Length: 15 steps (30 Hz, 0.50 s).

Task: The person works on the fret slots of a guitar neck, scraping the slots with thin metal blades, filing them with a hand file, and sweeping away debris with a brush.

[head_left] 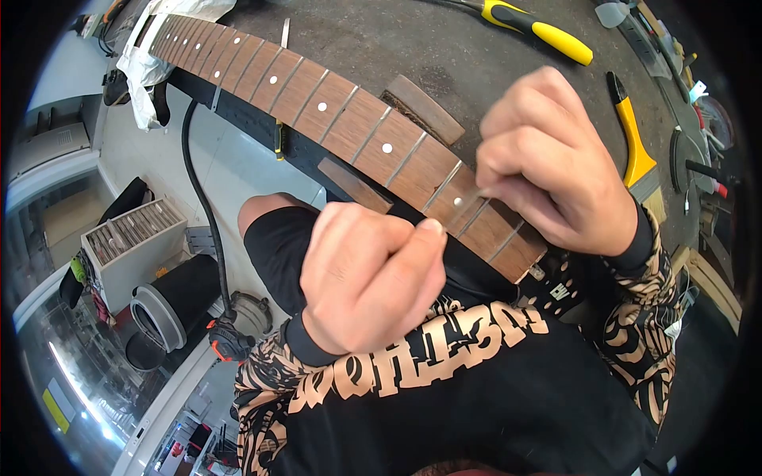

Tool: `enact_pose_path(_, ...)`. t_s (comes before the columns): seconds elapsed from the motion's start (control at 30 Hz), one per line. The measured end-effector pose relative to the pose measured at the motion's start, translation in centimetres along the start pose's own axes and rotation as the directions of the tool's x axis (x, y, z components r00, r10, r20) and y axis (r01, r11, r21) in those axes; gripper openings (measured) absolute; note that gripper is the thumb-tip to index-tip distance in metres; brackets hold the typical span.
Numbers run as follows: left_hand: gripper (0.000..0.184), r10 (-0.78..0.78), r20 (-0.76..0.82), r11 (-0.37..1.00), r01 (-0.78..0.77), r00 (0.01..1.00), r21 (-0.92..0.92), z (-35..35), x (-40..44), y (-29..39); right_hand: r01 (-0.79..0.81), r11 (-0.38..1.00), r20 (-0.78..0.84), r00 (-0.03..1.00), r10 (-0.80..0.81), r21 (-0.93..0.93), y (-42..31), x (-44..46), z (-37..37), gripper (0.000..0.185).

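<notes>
A guitar neck (361, 127) lies diagonally across the bench edge, its brown fretboard carrying metal frets and white dot inlays. My left hand (369, 274) is closed at the near edge of the neck, thumb pressed against the curled index finger. Across from it, my right hand (556, 163) is closed too, with its thumb and index fingertips at the far edge, beside the last dot. Whatever either pinch holds, if anything, is hidden. Flat wooden pieces, one beyond the neck (429, 111) and another on the near side (355, 184), sit close to it.
Yellow-and-black pliers (540, 33) lie on the dark bench (341, 36), and a yellow-handled tool (631, 131) rests at the right. White wrapping (143, 75) covers the neck's far end. A black hose (198, 190) hangs left, above a grey bin (163, 313) and a box (135, 234).
</notes>
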<state>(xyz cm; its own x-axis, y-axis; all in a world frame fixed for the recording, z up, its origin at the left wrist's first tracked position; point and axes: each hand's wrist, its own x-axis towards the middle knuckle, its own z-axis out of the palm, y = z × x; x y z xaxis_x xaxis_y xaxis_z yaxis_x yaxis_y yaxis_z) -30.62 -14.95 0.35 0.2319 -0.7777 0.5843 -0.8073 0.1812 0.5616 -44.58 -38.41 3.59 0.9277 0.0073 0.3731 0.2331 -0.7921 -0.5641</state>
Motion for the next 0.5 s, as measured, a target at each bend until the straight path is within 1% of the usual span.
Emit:
enact_pose_path(0.03,0.042,0.023,-0.010,0.999,-0.023,1.000,-0.024,0.1,-0.2,0.0,-0.012,1.000,0.017,1.000,0.011,0.013,-0.3,-0.3,-0.3,0.025)
enact_pose_path(0.07,0.041,0.020,0.024,0.998,-0.018,1.000,-0.058,-0.3,-0.1,0.2,-0.032,0.999,0.029,0.999,0.031,0.031,-0.6,-0.4,-0.7,0.025)
enact_pose_path(0.13,0.034,0.006,0.058,0.998,-0.002,0.998,-0.061,-2.5,0.8,0.3,-0.077,0.996,0.027,0.997,0.076,0.048,-0.5,-0.9,-1.6,0.019)
enact_pose_path(0.2,0.023,0.014,-0.010,1.000,-0.014,1.000,0.005,-4.8,0.8,-1.4,-0.168,0.982,-0.021,0.985,0.171,0.090,0.1,-1.5,-2.3,0.015)
enact_pose_path(0.23,0.018,-0.051,-0.130,0.997,0.058,0.990,0.047,-5.1,0.1,-3.0,-0.241,0.955,-0.081,0.963,0.258,0.173,0.7,-2.3,-2.3,0.014)
enact_pose_path(0.27,0.013,-0.115,-0.247,0.988,0.136,0.962,0.070,-5.4,-0.5,-4.7,-0.330,0.878,-0.146,0.906,0.398,0.347,1.1,-2.9,-1.9,0.013)
enact_pose_path(0.3,0.010,-0.259,-0.391,0.954,0.297,0.883,0.040,-4.9,-1.0,-6.3,-0.384,0.765,-0.181,0.825,0.536,0.516,1.5,-3.4,-1.5,0.013)
enact_pose_path(0.33,0.010,-0.358,-0.356,0.915,0.400,0.863,0.050,-4.8,-0.7,-8.2,-0.402,0.716,-0.190,0.784,0.591,0.571,2.1,-3.8,-1.3,0.017)
enact_pose_path(0.37,0.011,-0.454,-0.322,0.865,0.497,0.831,0.064,-4.5,-0.1,-9.9,-0.430,0.679,-0.186,0.748,0.637,0.595,2.2,-3.8,-1.0,0.017)
enact_pose_path(0.4,0.017,-0.538,-0.274,0.824,0.566,0.797,0.030,-3.8,-0.2,-11.3,-0.457,0.641,-0.183,0.709,0.681,0.617,2.3,-3.8,-0.7,0.017)
enact_pose_path(0.43,0.021,-0.589,-0.211,0.786,0.614,0.780,0.079,-3.5,-0.2,-11.7,-0.480,0.602,-0.180,0.667,0.723,0.638,2.5,-3.8,-0.4,0.017)
enact_pose_path(0.47,0.019,-0.522,-0.169,0.804,0.548,0.836,0.231,-3.4,0.2,-11.5,-0.463,0.596,-0.173,0.676,0.716,0.656,3.0,-4.0,0.1,0.018)
enact_pose_path(0.5,0.018,-0.458,-0.115,0.801,0.466,0.881,0.375,-3.4,0.7,-11.1,-0.480,0.590,-0.177,0.659,0.731,0.649,2.9,-3.9,0.6,0.018)
